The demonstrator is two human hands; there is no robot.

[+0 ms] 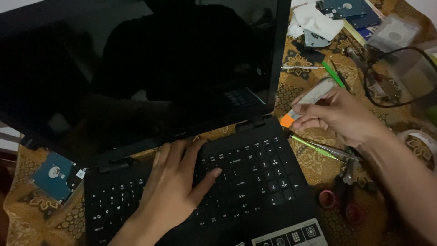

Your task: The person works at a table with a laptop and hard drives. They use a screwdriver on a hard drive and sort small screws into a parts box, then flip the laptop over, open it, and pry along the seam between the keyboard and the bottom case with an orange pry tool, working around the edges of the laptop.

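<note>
- Resting flat on the black laptop's keyboard [255, 177], the left hand [175, 191] lies with fingers spread, gripping nothing.
- Right hand [339, 116], just right of the hinge, is clamped on a white tool with an orange tip [306, 102].
- Green-handled screwdrivers [316, 148] and scissors [346, 182] lie on the patterned cloth [314, 166].
- A clear plastic container [409, 75] sits at far right; contents unclear.
- A bare hard drive [54, 175] lies left.

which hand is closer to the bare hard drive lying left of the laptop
Left. The left hand rests on the keyboard, right of the hard drive. The right hand is beyond the laptop's far side.
</note>
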